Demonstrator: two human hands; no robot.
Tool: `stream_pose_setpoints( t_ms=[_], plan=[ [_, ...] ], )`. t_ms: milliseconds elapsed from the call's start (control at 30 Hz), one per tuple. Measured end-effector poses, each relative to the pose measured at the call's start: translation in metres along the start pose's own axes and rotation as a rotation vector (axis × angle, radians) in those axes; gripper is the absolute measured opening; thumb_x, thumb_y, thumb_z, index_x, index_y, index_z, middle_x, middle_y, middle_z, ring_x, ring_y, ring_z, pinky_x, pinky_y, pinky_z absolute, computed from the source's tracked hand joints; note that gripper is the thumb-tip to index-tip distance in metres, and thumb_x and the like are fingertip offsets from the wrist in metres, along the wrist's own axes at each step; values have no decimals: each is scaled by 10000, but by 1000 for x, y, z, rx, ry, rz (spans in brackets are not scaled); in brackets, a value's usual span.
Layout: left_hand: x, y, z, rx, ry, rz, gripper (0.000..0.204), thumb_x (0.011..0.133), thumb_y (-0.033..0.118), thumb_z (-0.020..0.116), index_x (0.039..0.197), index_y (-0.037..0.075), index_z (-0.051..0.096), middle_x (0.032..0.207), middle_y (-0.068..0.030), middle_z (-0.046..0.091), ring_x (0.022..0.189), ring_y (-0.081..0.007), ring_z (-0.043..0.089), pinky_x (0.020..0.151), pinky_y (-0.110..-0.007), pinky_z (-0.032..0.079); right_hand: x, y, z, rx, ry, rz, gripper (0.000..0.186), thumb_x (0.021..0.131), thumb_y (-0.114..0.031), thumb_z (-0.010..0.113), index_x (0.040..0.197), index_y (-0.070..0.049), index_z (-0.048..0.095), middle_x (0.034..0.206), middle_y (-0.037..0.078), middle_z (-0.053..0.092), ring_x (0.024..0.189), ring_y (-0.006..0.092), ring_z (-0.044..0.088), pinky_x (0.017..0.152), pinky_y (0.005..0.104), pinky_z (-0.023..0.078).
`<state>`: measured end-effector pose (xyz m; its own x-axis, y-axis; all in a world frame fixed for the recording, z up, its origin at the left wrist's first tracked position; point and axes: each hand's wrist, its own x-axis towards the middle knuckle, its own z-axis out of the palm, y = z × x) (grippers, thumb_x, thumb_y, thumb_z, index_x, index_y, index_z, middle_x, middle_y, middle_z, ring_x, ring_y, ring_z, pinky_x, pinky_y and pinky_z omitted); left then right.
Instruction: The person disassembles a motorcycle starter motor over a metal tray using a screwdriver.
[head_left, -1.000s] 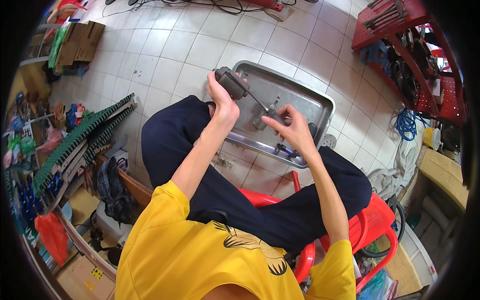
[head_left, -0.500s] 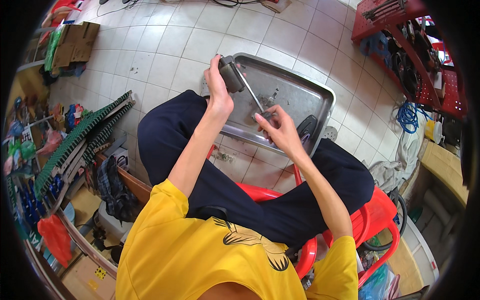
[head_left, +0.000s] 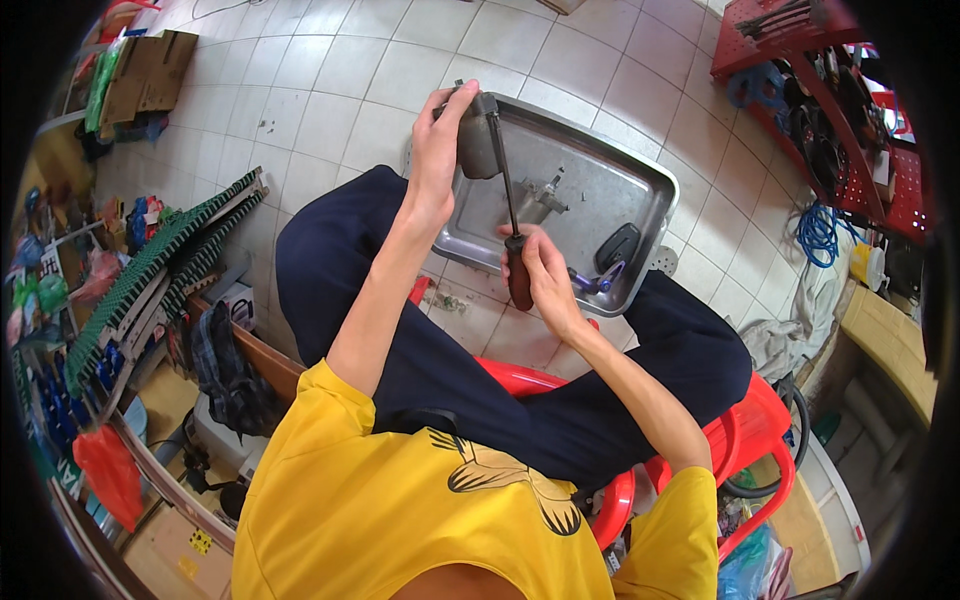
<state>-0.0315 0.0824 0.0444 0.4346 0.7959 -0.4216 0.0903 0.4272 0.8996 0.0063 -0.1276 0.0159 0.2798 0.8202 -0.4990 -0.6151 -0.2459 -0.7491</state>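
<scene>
At one tray (head_left: 600, 190), two hands (head_left: 435, 150), one screwdriver (head_left: 518, 272)

1. A yellow sticker (head_left: 200, 541) with black marks was on brown cardboard (head_left: 160, 560) at the lower left. It was too small to read.
2. A white card (head_left: 48, 262) with dark marks was in the messy pile (head_left: 55, 295) at left. It was too blurry to read.
</scene>
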Motion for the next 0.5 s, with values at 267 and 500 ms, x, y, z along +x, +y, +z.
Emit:
stream_pose_setpoints(
  t_ms=[267, 500],
  plan=[
    [-16, 21, -1, -70, -57, -99, 446, 941, 499, 643, 1121, 91, 632, 954, -106, 696, 772, -205, 704, 719, -332, 565, -1, 1, -4, -101, -23, -30, 539, 1085, -512, 410, 1216, -8, 549, 801, 30, 584, 690, 111, 574, 629, 257, 468],
    [-14, 13, -8, -172, -61, -162, 461, 947, 523, 618, 1122, 97, 636, 971, -105, 701, 781, -216, 711, 743, -344, 563, 3, -15, -6, 68, -78, 111, 596, 1079, -541, 392, 1268, -3, 563, 759, 9, 545, 636, 97, 528, 588, 256, 454]
  ],
)
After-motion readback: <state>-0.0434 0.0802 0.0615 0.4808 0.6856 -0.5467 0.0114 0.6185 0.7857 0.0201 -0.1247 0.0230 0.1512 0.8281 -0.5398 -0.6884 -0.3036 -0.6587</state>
